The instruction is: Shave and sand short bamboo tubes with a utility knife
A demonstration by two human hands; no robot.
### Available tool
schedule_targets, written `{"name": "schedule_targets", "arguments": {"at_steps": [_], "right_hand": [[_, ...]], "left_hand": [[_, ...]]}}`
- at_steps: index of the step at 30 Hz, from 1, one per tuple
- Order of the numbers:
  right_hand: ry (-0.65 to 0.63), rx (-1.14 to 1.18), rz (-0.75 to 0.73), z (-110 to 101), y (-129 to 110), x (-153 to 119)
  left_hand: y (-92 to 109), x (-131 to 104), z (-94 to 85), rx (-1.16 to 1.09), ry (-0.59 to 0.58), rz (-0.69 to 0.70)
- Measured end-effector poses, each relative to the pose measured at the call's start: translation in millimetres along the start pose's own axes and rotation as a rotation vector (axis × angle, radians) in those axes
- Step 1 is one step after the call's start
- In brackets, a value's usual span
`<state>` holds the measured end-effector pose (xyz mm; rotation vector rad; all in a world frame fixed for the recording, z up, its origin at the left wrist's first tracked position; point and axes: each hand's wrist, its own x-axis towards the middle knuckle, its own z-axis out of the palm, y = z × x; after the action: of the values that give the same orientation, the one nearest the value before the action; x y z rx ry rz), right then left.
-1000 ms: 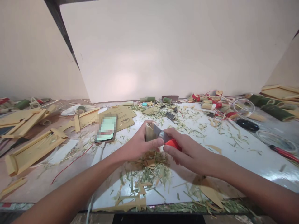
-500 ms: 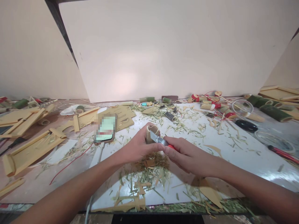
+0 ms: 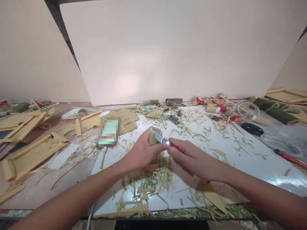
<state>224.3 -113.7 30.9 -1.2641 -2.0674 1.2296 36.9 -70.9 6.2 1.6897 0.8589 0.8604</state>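
My left hand (image 3: 144, 148) is wrapped round a short bamboo tube (image 3: 152, 138), its open end facing up and away. In my right hand (image 3: 185, 155) is a utility knife (image 3: 162, 138) with a red handle, mostly hidden by the fingers. The knife's blade lies against the tube's rim at its right side. My left thumb reaches across to the knife near the base of its blade. Beneath both hands is a heap of bamboo shavings (image 3: 163, 177) with cardboard scraps in it.
A phone (image 3: 109, 131) stands at the left before cut cardboard (image 3: 123, 119). Cardboard trays (image 3: 33, 156) lie further left. Red-and-bamboo pieces (image 3: 223, 108), a tape roll (image 3: 248, 111), a black object (image 3: 252, 129) and green bamboo tubes (image 3: 281, 115) are at the right. A white panel (image 3: 172, 51) stands behind.
The bamboo tube has tilted and turned a little in my left hand. The blade has shifted slightly right along the rim. Both hands keep their grip.
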Motion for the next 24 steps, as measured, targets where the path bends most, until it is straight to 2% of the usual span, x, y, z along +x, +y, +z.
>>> {"name": "schedule_targets", "arguments": {"at_steps": [3, 5, 10, 15, 17, 20, 24], "right_hand": [[0.070, -0.005, 0.048, 1.4, 3.9, 3.5], [0.109, 0.011, 0.062, 2.1, 7.5, 6.5], [0.189, -0.021, 0.036, 2.2, 14.4, 11.0], [0.221, -0.082, 0.002, -2.7, 19.3, 10.6], [0.286, -0.185, -0.055, -7.8, 21.7, 11.1], [0.362, -0.364, -0.124, -18.5, 24.8, 12.2], [0.403, -0.509, -0.157, -31.7, 26.5, 11.0]], "left_hand": [[-0.5, 2.1, -0.4, 0.113, 0.098, -0.026], [-1.0, 4.2, -2.2, 0.116, 0.118, -0.025], [-2.5, 5.9, -7.9, -0.028, 0.018, -0.038], [-1.5, 1.9, -13.1, -0.166, -0.066, -0.132], [-0.1, 1.7, -16.1, -0.140, -0.108, -0.136], [0.8, 3.5, -20.4, -0.054, -0.135, -0.071], [1.4, 5.4, -23.2, 0.166, -0.078, -0.005]]}}
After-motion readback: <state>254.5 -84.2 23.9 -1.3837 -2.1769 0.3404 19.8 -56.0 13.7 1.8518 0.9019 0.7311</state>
